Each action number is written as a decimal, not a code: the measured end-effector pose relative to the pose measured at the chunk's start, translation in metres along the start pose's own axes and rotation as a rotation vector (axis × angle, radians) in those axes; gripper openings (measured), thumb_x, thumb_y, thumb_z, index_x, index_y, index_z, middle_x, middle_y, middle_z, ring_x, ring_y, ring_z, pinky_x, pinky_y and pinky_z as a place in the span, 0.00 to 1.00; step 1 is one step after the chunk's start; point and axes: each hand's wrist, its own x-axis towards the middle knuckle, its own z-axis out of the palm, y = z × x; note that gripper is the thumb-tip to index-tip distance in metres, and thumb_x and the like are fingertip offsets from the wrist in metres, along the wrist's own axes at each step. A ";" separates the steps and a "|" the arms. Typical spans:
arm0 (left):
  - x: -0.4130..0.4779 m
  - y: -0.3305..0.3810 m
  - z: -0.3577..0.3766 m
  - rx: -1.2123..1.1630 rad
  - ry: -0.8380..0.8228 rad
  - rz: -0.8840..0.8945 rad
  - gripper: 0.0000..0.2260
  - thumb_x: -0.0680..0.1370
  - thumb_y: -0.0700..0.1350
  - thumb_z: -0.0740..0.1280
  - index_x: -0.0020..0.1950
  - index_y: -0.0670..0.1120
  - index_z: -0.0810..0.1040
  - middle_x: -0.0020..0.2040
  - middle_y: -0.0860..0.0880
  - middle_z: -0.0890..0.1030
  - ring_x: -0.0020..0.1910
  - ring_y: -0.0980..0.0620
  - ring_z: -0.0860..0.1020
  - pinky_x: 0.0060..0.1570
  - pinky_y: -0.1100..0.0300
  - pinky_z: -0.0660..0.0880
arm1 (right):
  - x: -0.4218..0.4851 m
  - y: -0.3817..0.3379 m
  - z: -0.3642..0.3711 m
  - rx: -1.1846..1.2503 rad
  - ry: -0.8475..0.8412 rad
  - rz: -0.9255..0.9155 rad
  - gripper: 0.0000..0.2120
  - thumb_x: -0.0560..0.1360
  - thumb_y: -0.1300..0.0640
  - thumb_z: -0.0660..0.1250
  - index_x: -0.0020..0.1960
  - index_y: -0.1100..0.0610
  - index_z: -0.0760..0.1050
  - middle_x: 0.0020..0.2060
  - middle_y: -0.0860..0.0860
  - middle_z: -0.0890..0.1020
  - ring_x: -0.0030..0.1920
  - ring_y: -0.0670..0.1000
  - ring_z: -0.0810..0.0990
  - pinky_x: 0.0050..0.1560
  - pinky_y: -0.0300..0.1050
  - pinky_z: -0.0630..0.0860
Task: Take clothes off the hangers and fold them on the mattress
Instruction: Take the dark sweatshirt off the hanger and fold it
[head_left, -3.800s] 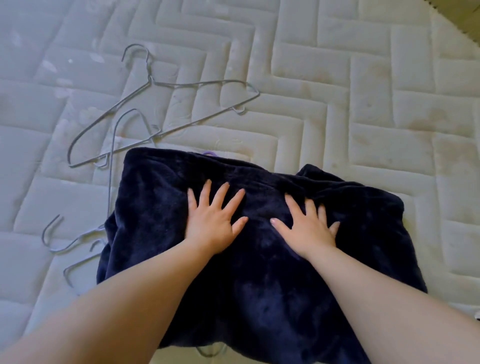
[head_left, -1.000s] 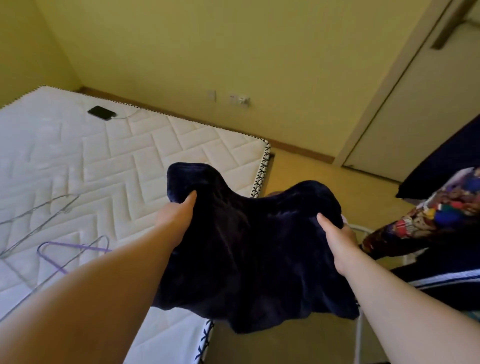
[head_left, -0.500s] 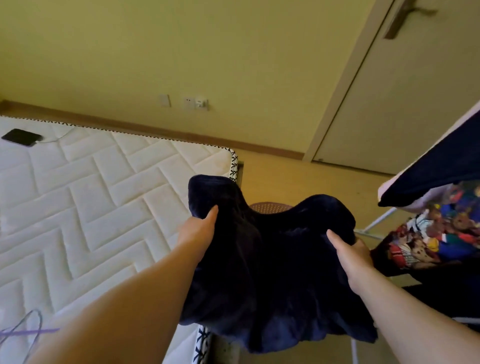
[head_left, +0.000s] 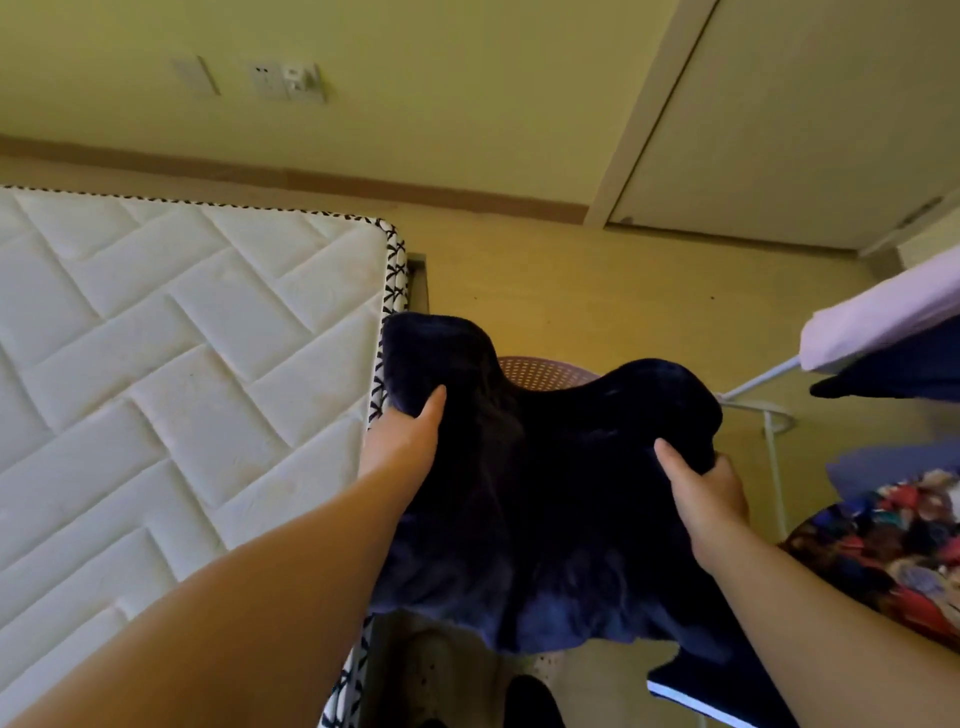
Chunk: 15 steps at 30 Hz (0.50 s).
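Change: navy garment (head_left: 545, 493), pressed flat on the mattress (head_left: 156, 364) under both palms a few seconds back, is now lifted clear; over the last half second it has been carried further right, past the mattress corner and over the floor (head_left: 597, 291).
Garment: dark, plush, bunched in thick folds; held in the air, sagging between the hands, lower edge hanging free.
Left hand (head_left: 405, 441): on the upper left edge, thumb on top, fingers hidden beneath the cloth, clamped on the fabric.
Right hand (head_left: 701, 493): on the upper right edge, thumb on top, fingers (head_left: 724, 465) curled round the edge, clamped on the fabric.
Position: just beside the mattress's right border; touching or not, cannot tell.
Behind: purple perforated rim (head_left: 545, 371) shows in the dip between the hands; basket or stool, cannot tell.
Mattress: white, herringbone quilting, black-and-white cross trim on its side.
Right side: white rack rail (head_left: 769, 371); pale pink cloth (head_left: 883, 317) above it; multicoloured print garment (head_left: 893, 540) lower down.
Background: yellow wall, wall sockets (head_left: 291, 80), brown skirting, closed door (head_left: 805, 130).
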 end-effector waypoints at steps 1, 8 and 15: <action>0.005 0.003 0.008 0.005 0.003 -0.006 0.26 0.77 0.63 0.57 0.66 0.47 0.70 0.45 0.50 0.74 0.46 0.46 0.75 0.49 0.55 0.73 | 0.010 0.000 0.001 -0.006 -0.003 0.001 0.22 0.75 0.48 0.67 0.63 0.58 0.69 0.58 0.57 0.77 0.56 0.61 0.76 0.48 0.49 0.71; 0.054 0.011 0.092 0.033 0.012 -0.125 0.28 0.74 0.66 0.60 0.65 0.47 0.72 0.51 0.48 0.77 0.48 0.45 0.77 0.50 0.53 0.75 | 0.098 0.016 0.014 -0.141 -0.029 -0.033 0.25 0.74 0.46 0.68 0.66 0.56 0.66 0.59 0.56 0.77 0.57 0.61 0.76 0.54 0.53 0.75; 0.079 -0.011 0.133 0.035 -0.048 -0.214 0.29 0.74 0.65 0.62 0.68 0.47 0.70 0.57 0.47 0.78 0.51 0.45 0.78 0.48 0.54 0.75 | 0.134 0.042 0.039 -0.220 -0.146 -0.041 0.27 0.74 0.48 0.69 0.68 0.55 0.64 0.59 0.55 0.77 0.57 0.60 0.76 0.51 0.49 0.74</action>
